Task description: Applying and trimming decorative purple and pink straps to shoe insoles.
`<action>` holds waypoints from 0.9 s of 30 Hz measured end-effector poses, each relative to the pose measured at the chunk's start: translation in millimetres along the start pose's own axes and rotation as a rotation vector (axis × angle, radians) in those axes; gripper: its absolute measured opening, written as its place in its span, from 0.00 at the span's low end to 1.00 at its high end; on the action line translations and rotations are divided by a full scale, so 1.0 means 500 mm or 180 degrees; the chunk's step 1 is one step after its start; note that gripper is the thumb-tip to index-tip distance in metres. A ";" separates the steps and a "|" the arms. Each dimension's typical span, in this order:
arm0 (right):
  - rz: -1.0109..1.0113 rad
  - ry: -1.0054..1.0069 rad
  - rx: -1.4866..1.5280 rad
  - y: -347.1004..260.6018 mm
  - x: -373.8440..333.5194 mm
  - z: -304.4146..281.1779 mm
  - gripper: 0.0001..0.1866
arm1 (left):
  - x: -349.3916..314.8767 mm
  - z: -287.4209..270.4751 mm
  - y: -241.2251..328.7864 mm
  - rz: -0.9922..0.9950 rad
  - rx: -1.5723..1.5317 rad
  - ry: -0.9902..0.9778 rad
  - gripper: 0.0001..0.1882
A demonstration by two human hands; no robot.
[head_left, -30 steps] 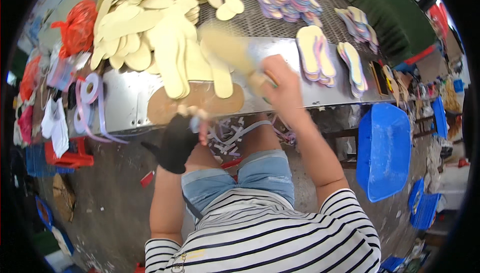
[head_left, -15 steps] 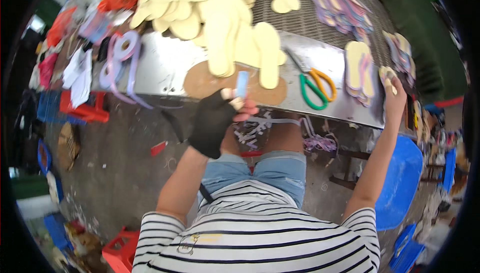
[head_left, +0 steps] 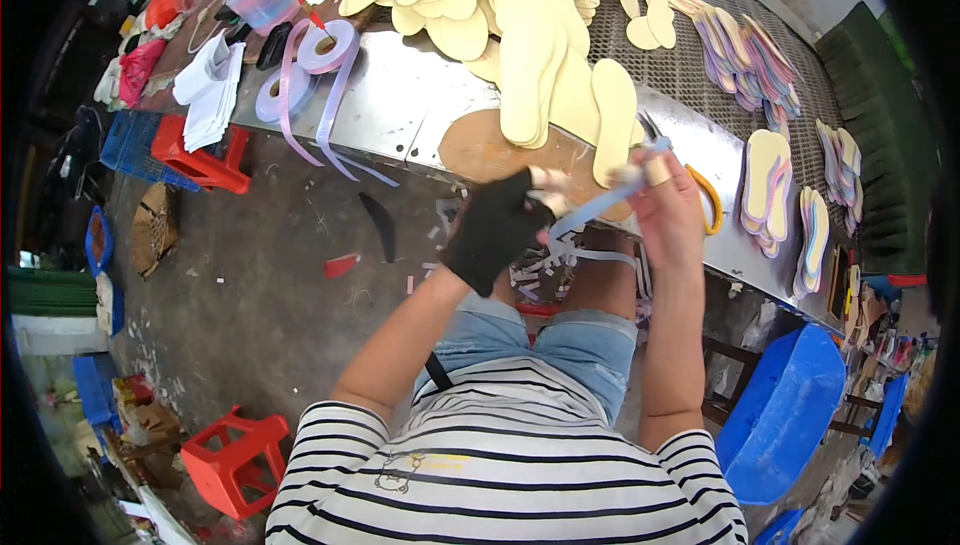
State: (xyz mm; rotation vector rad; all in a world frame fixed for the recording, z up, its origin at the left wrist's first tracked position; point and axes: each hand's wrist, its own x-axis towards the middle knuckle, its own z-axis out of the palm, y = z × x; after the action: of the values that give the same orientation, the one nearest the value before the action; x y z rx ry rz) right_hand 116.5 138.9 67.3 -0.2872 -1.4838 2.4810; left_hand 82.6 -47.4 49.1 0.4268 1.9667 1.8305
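My left hand [head_left: 500, 233], in a black fingerless glove, is closed on one end of a pale blue ribbon strip [head_left: 598, 207]. The strip slants up to my right hand [head_left: 670, 210], whose fingers are closed on its other part, with a light wrap on one finger. Both hands are slightly blurred, above the table's front edge. Just behind them lies a cream insole [head_left: 614, 110] on a brown board [head_left: 490, 145]. Scissors [head_left: 713, 207] lie behind my right hand, which hides most of them; a yellow handle loop shows.
A heap of cream insoles [head_left: 450, 10] covers the back of the metal table [head_left: 385, 95]. Edged insoles in stacks [head_left: 768, 185] lie at the right. Ribbon rolls [head_left: 328, 45] sit at the left. A blue tub [head_left: 785, 425] and red stool [head_left: 235, 460] stand below.
My right hand has come left from the insole stack at the table's right end and now grips the ribbon strip. That stack lies released. The view has shifted, and the strip stretches between both hands.
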 end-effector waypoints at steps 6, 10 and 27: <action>0.0480 0.0343 -0.1600 0.018 0.045 -0.152 0.10 | 0.132 0.022 -0.055 0.1423 0.1734 0.0703 0.14; 0.0375 0.0594 -0.1074 0.033 0.043 -0.114 0.11 | 0.182 0.130 -0.026 0.0991 0.3030 0.0889 0.24; -0.0867 -0.0754 -0.2601 -0.030 -0.006 -0.062 0.08 | 0.140 0.023 0.017 0.0164 -0.1319 0.0124 0.20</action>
State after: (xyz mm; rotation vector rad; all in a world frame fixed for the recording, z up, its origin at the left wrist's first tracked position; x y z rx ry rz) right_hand 129.8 170.9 66.5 0.0842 -2.3916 1.6357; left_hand 27.0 -2.4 50.6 0.3133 1.5503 2.2223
